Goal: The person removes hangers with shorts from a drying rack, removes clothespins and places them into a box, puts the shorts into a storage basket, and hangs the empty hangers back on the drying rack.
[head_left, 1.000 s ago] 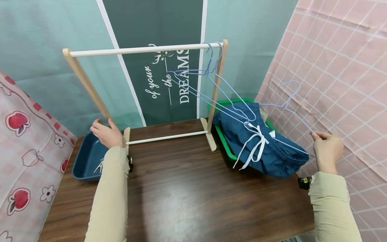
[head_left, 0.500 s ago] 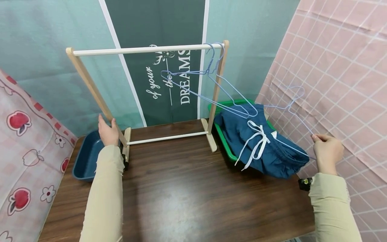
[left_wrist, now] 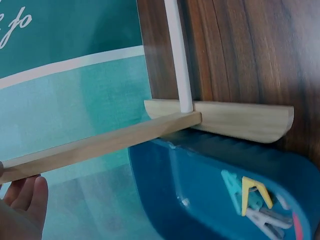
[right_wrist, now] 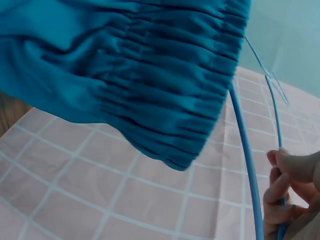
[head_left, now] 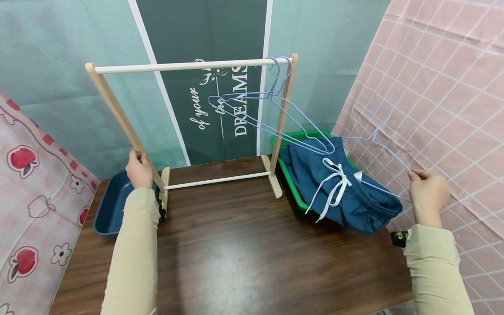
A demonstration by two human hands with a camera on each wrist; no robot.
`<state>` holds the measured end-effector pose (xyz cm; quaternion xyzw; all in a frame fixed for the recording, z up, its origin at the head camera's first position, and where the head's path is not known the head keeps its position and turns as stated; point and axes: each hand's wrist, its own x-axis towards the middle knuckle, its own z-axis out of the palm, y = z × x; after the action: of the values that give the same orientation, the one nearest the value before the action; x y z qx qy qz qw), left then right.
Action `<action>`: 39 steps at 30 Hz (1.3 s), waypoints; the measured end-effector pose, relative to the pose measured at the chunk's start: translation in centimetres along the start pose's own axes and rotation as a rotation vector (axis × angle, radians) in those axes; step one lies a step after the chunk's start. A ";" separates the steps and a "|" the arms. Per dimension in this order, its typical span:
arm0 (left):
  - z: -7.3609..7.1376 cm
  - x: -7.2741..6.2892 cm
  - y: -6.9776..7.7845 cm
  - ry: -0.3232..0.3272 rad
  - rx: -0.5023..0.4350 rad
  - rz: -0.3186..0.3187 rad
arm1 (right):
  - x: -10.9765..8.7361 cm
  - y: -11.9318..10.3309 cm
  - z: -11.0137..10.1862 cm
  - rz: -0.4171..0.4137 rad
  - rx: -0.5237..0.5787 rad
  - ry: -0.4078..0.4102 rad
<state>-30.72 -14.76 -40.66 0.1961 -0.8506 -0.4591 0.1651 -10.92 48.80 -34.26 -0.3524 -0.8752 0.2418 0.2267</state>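
At the right, my right hand (head_left: 428, 194) pinches one arm of a light-blue wire hanger (head_left: 387, 148); its lower bar runs into the waist of dark blue drawstring shorts (head_left: 346, 205). In the right wrist view the gathered waistband (right_wrist: 175, 75) hangs beside the hanger wire (right_wrist: 248, 160), and thumb and fingers pinch the wire. My left hand (head_left: 139, 170) grips the left upright of the wooden clothes rack (head_left: 114, 107). The left wrist view shows the fingers (left_wrist: 37, 200) under that upright. Two more blue hangers (head_left: 271, 92) hang at the right end of the rack's white rail (head_left: 177, 66).
A green basket (head_left: 289, 181) stands beneath the shorts. To the left of the rack sits a blue bin (head_left: 108, 214); the left wrist view shows clothespins (left_wrist: 250, 195) in it. A pink grid cloth (head_left: 445, 109) hangs close on the right.
My left hand moved from above the blue bin to the rack's upright and closed around it. The two hung hangers swung clear of the drawstring. My right hand stays nearly still with its hanger.
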 end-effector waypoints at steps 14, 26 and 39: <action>-0.3 -0.3 0.4 -0.020 0.074 -0.020 | 0.3 0.6 -2.0 0.126 0.099 0.234; -0.3 -0.3 0.3 -0.024 0.072 -0.038 | 0.3 2.0 -2.6 0.121 0.121 0.387; -0.2 -0.6 0.4 0.000 0.088 -0.022 | -0.3 2.5 -4.0 0.206 0.336 0.382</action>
<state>-30.18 -14.39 -40.28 0.2127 -0.8678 -0.4229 0.1513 -7.19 51.20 -32.72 -0.4360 -0.7239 0.3346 0.4171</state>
